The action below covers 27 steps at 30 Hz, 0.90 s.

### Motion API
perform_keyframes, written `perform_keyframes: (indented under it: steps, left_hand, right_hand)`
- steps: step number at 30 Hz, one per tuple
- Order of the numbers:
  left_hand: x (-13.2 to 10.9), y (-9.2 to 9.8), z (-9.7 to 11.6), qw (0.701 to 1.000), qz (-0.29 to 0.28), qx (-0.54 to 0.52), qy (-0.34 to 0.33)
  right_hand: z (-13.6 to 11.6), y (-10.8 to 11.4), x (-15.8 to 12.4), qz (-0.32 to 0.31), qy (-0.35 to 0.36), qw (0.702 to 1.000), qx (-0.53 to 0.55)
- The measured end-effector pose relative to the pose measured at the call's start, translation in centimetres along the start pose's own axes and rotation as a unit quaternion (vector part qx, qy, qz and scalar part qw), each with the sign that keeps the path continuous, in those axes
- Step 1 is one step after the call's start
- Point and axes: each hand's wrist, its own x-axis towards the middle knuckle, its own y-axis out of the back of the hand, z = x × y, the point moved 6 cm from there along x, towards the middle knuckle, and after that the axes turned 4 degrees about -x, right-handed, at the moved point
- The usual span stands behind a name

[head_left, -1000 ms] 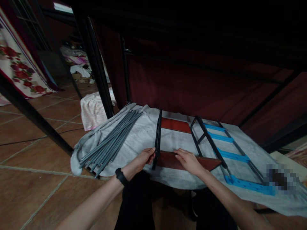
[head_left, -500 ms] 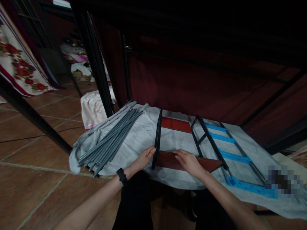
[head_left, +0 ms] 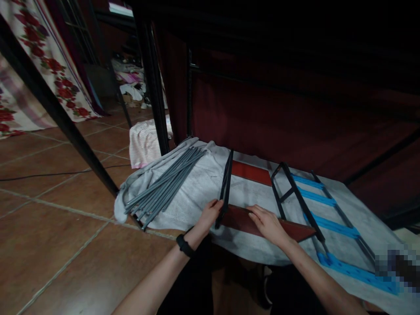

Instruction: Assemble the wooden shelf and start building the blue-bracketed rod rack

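A black metal frame (head_left: 226, 189) with brown-red boards lies on a grey cloth (head_left: 197, 188). My left hand (head_left: 210, 215), with a black band on its wrist, pinches the near end of the frame's left bar. My right hand (head_left: 268, 224) is closed over the upper edge of the near brown board (head_left: 241, 221), its fingertips bent toward the board. Farther back, a second red-brown board (head_left: 252, 173) spans the same frame. Right of the boards stands a black angled bracket (head_left: 290, 186). The undersides of both hands are hidden.
Several grey metal tubes (head_left: 167, 186) lie piled on the cloth's left side. At the right is a rack with blue crosspieces (head_left: 334, 223). Black posts (head_left: 156, 87) and a dark red curtain (head_left: 262, 113) stand around the cloth-covered surface. A striped cloth (head_left: 146, 140) hangs at the left.
My view has turned left, so everything sits farther right in the picture. Both hands keep their places on the frame and the near board.
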Motion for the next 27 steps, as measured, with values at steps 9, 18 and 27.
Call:
perform_keyframes:
  steps: [9, 18, 27]
  left_hand:
    - [-0.6, -0.5, 0.2, 0.994, 0.073, 0.02, -0.077]
    - [-0.4, 0.0, 0.8, 0.989, -0.047, 0.043, -0.134]
    - [-0.2, 0.3, -1.9, 0.981, -0.019, -0.181, 0.064]
  right_hand:
    - [0.7, -0.7, -0.1, -0.004, 0.011, 1.0, -0.001]
    - [0.4, -0.5, 0.0, -0.026, 0.0, 1.0, 0.002]
    - [0.5, -0.6, 0.0, -0.026, -0.004, 1.0, 0.001]
